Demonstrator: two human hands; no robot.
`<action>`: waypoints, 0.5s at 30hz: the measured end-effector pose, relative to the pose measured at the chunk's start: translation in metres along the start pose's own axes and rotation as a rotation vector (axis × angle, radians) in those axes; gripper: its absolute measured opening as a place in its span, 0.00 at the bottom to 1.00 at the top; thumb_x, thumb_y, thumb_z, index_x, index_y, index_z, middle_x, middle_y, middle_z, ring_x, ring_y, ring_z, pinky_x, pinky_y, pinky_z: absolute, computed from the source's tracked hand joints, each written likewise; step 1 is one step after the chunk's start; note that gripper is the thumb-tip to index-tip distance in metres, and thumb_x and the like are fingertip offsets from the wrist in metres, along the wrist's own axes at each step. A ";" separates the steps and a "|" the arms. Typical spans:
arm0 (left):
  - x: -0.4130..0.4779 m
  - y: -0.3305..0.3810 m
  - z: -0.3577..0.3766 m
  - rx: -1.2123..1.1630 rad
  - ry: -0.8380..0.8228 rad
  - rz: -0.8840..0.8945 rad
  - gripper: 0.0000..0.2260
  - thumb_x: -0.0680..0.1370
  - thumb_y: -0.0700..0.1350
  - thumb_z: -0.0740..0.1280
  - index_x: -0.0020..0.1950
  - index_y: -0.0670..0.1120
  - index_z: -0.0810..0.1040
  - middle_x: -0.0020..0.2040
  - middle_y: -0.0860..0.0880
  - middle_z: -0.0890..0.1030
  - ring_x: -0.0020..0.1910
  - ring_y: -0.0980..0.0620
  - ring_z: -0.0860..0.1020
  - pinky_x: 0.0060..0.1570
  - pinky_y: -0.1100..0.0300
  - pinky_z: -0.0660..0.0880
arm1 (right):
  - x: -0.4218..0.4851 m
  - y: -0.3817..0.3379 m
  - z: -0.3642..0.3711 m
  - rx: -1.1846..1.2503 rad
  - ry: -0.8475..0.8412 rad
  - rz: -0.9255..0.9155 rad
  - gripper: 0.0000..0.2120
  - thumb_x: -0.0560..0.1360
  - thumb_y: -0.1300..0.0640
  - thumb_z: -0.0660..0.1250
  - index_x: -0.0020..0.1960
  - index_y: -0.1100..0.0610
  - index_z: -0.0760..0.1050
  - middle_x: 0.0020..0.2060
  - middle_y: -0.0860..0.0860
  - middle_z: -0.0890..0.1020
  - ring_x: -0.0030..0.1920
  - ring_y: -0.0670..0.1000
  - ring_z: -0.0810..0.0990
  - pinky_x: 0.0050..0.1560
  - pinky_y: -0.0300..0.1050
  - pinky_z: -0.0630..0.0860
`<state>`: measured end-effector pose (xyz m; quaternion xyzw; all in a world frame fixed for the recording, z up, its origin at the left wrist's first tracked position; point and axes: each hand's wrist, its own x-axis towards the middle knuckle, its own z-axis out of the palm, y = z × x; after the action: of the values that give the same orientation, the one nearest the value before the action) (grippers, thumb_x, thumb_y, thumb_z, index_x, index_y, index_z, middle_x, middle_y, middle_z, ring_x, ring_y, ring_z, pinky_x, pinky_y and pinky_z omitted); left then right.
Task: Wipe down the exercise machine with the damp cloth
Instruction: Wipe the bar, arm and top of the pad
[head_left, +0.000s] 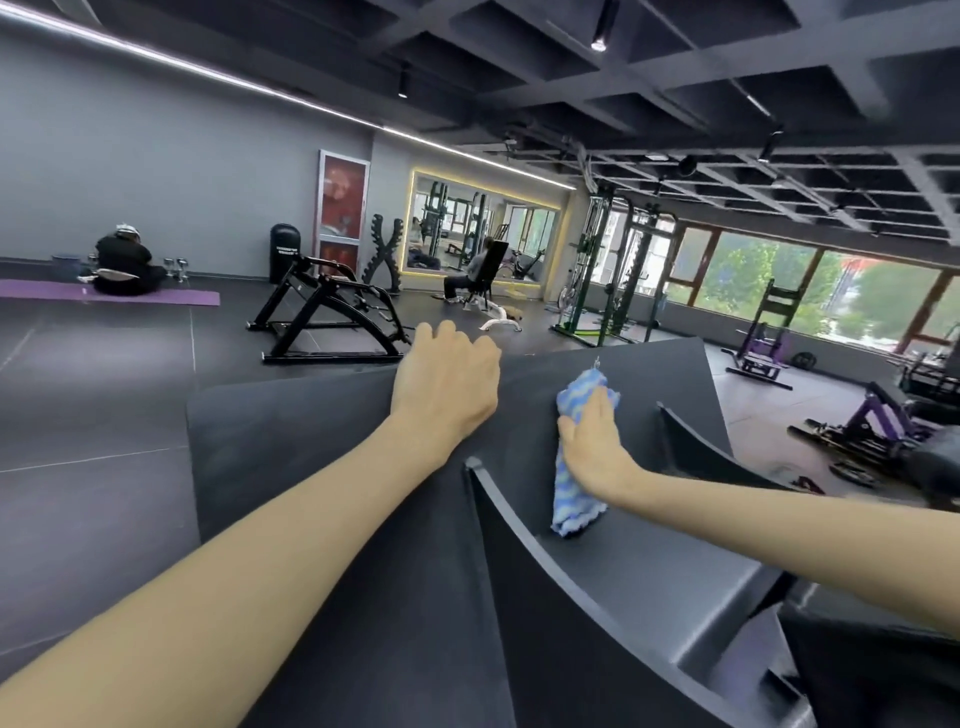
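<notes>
While both bare arms reach forward over the big matte black panel of the exercise machine (322, 467), the hands are doing different jobs. The left hand (447, 379) sits at the panel's far top edge, knuckles up, fingers curled over that edge so it grips the machine. The right hand (592, 447) lies flat with fingers fairly straight, pressing the blue and white striped fluffy cloth (574, 462) against the sloped black surface, just right of the left hand. The cloth sticks out above the fingertips and hangs below the palm, between two curved black fins (519, 551) rising from the panel. Past the machine's top edge, a black metal frame machine (322, 317) stands on the dark floor, and farther left a person sits on a purple mat (171, 297).
</notes>
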<state>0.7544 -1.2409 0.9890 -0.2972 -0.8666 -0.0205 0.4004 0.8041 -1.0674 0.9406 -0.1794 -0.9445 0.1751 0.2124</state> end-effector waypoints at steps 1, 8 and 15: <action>0.000 -0.001 0.000 0.003 0.011 0.000 0.11 0.81 0.43 0.50 0.50 0.45 0.72 0.49 0.42 0.79 0.51 0.42 0.73 0.49 0.51 0.63 | -0.001 0.003 -0.007 0.017 -0.024 -0.057 0.26 0.82 0.61 0.50 0.74 0.72 0.44 0.75 0.64 0.48 0.76 0.58 0.47 0.72 0.43 0.45; -0.003 -0.001 0.005 0.026 0.047 -0.002 0.07 0.80 0.44 0.55 0.42 0.48 0.66 0.42 0.44 0.80 0.45 0.44 0.74 0.40 0.53 0.62 | 0.000 -0.009 -0.021 0.050 0.079 -0.182 0.14 0.77 0.70 0.52 0.62 0.72 0.63 0.58 0.55 0.66 0.59 0.49 0.65 0.60 0.46 0.61; -0.006 -0.003 0.003 0.047 0.099 0.090 0.12 0.80 0.47 0.53 0.54 0.45 0.72 0.46 0.45 0.78 0.46 0.44 0.74 0.45 0.51 0.67 | 0.009 0.006 -0.035 -0.297 -0.018 -0.381 0.28 0.79 0.69 0.54 0.75 0.70 0.47 0.75 0.65 0.52 0.75 0.62 0.51 0.74 0.46 0.50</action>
<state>0.7543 -1.2454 0.9831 -0.3252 -0.8316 0.0031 0.4502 0.8144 -1.0499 0.9709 -0.0259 -0.9785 -0.0071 0.2047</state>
